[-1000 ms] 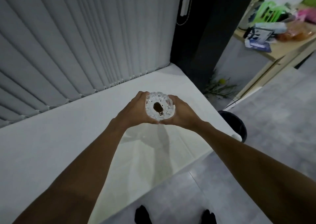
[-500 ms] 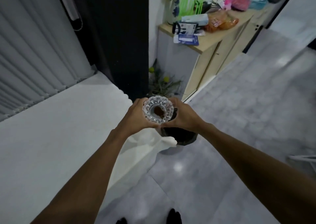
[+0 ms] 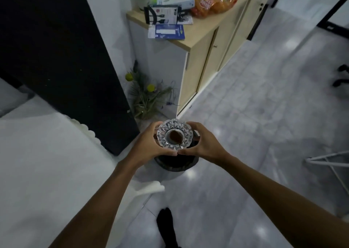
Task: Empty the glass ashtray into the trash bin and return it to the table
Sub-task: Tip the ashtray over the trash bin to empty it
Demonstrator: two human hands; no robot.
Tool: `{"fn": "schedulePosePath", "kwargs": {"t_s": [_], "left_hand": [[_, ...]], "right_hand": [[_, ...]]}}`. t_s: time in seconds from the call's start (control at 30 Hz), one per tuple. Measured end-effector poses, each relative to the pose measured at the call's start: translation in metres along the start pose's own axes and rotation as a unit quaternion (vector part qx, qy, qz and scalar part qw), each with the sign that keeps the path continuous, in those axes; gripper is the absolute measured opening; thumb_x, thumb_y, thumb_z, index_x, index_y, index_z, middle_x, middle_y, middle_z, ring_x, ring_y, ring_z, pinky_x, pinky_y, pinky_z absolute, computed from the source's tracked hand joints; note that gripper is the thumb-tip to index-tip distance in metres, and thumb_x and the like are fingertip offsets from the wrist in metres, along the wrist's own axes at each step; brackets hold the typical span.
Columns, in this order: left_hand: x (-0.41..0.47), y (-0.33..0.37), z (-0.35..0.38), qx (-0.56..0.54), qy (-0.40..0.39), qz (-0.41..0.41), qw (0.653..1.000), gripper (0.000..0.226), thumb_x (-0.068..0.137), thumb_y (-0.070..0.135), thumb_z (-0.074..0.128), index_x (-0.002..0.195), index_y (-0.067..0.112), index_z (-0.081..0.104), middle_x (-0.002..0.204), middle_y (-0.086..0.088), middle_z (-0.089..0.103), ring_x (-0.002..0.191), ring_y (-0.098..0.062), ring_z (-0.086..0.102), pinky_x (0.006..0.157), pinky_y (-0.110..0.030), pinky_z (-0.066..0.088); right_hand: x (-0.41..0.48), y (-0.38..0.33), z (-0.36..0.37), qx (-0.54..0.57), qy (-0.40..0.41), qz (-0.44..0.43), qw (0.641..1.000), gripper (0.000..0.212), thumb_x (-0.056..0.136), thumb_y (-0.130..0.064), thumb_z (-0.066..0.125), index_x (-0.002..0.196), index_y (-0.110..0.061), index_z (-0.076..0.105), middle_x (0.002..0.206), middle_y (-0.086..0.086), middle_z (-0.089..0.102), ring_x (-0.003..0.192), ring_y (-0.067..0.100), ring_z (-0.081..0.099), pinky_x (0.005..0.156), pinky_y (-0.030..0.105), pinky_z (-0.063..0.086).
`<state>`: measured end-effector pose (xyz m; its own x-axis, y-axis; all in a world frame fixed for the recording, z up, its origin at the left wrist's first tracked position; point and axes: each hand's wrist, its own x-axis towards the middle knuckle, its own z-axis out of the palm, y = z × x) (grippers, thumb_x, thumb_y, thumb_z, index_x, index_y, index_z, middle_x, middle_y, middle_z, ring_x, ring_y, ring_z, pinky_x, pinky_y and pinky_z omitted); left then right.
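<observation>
A cut-glass ashtray (image 3: 174,136) with a brown lump of ash in its middle is held upright between both hands. My left hand (image 3: 149,143) grips its left side and my right hand (image 3: 203,142) grips its right side. Directly below the ashtray stands a black round trash bin (image 3: 175,163) on the floor, mostly hidden by my hands. The white table (image 3: 47,162) lies to the left, its corner just beside the bin.
A black panel (image 3: 62,58) rises behind the table. A pale wooden cabinet (image 3: 205,58) with packages on top stands beyond the bin, dried plants (image 3: 149,96) at its foot. A white wire frame (image 3: 328,162) sits right. My dark-socked foot (image 3: 166,225) is on the grey tiled floor.
I have turned right, away from the table. The ashtray, held in both hands throughout, has moved from above the tabletop to above the trash bin.
</observation>
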<state>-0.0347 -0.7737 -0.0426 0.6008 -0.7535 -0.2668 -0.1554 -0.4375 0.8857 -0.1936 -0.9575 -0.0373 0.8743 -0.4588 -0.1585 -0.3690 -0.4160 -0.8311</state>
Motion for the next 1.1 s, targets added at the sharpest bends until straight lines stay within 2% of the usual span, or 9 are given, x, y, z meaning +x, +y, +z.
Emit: {"fn": "schedulePosePath", "kwargs": {"t_s": [0.2,0.27,0.37,0.57,0.7,0.8,0.9,1.0,1.1], "left_hand": [[0.064,-0.034,0.04,-0.005,-0.038,-0.016,0.999,0.109,0.046,0.036,0.107,0.138,0.044,0.049,0.126,0.026,0.062,0.124,-0.009,0.066,0.106,-0.041,0.058],[0.082,-0.047,0.053,-0.001,-0.047,-0.024,0.999,0.11,0.047,0.038,0.108,0.141,0.039,0.05,0.128,0.023,0.063,0.125,-0.011,0.065,0.107,-0.041,0.057],[0.099,-0.07,0.071,0.009,-0.048,-0.039,0.998,0.125,0.041,0.053,0.105,0.151,0.031,0.049,0.142,0.013,0.062,0.13,-0.011,0.063,0.109,-0.043,0.056],[0.111,-0.099,0.094,-0.015,-0.067,-0.086,0.994,0.135,0.04,0.062,0.104,0.158,0.032,0.045,0.147,0.013,0.063,0.136,-0.008,0.06,0.112,-0.044,0.053],[0.106,-0.097,0.103,-0.028,-0.084,-0.108,0.99,0.063,0.064,0.027,0.102,0.111,0.053,0.07,0.115,0.03,0.076,0.115,0.007,0.069,0.1,-0.026,0.057],[0.105,-0.09,0.11,-0.049,-0.079,-0.15,0.984,0.027,0.08,0.032,0.09,0.098,0.038,0.071,0.094,0.026,0.078,0.097,0.009,0.072,0.085,-0.017,0.056],[0.119,-0.092,0.128,-0.037,-0.06,-0.202,0.977,0.042,0.092,0.063,0.061,0.106,0.025,0.069,0.099,0.01,0.071,0.096,-0.012,0.069,0.091,-0.035,0.059],[0.16,-0.103,0.153,0.002,0.022,-0.307,0.951,0.066,0.106,0.067,0.034,0.134,0.016,0.066,0.131,-0.016,0.067,0.122,-0.033,0.064,0.11,-0.045,0.049],[0.201,-0.128,0.163,-0.002,0.017,-0.428,0.903,0.079,0.108,0.064,0.029,0.153,0.003,0.05,0.149,-0.024,0.056,0.134,-0.039,0.059,0.114,-0.044,0.048]], "right_hand": [[0.035,0.064,0.001,-0.009,0.008,0.005,1.0,0.087,0.062,-0.054,0.097,0.134,-0.042,0.05,0.124,-0.028,0.053,0.116,-0.012,0.052,0.093,0.016,0.053],[0.044,0.084,0.003,-0.002,0.006,0.014,1.0,0.086,0.062,-0.053,0.096,0.133,-0.046,0.047,0.121,-0.035,0.049,0.115,-0.01,0.053,0.094,0.018,0.053],[0.056,0.117,0.01,0.003,-0.012,0.028,1.0,0.087,0.064,-0.053,0.096,0.135,-0.044,0.047,0.123,-0.029,0.051,0.114,-0.001,0.055,0.094,0.025,0.055],[0.06,0.16,0.015,0.022,-0.033,0.065,0.997,0.096,0.063,-0.054,0.096,0.144,-0.03,0.052,0.128,-0.025,0.053,0.116,-0.009,0.055,0.091,0.018,0.056],[0.058,0.168,0.018,0.046,-0.057,0.115,0.991,0.08,0.067,-0.05,0.094,0.134,-0.036,0.053,0.119,-0.031,0.053,0.109,-0.006,0.058,0.088,0.014,0.054],[0.056,0.175,0.027,0.093,-0.067,0.163,0.98,0.054,0.083,-0.043,0.084,0.129,-0.039,0.055,0.118,-0.025,0.055,0.107,-0.001,0.059,0.082,0.009,0.049],[0.067,0.184,0.053,0.189,-0.084,0.261,0.943,0.045,0.094,-0.054,0.068,0.131,-0.028,0.062,0.127,-0.007,0.061,0.109,0.007,0.06,0.083,0.015,0.05],[0.11,0.202,0.093,0.309,-0.075,0.428,0.846,0.081,0.08,-0.074,0.07,0.139,-0.019,0.061,0.135,0.012,0.063,0.12,0.027,0.062,0.1,0.039,0.055],[0.149,0.225,0.118,0.376,-0.075,0.528,0.758,0.076,0.083,-0.059,0.078,0.142,-0.016,0.058,0.138,0.017,0.061,0.125,0.035,0.06,0.096,0.043,0.056]]}}
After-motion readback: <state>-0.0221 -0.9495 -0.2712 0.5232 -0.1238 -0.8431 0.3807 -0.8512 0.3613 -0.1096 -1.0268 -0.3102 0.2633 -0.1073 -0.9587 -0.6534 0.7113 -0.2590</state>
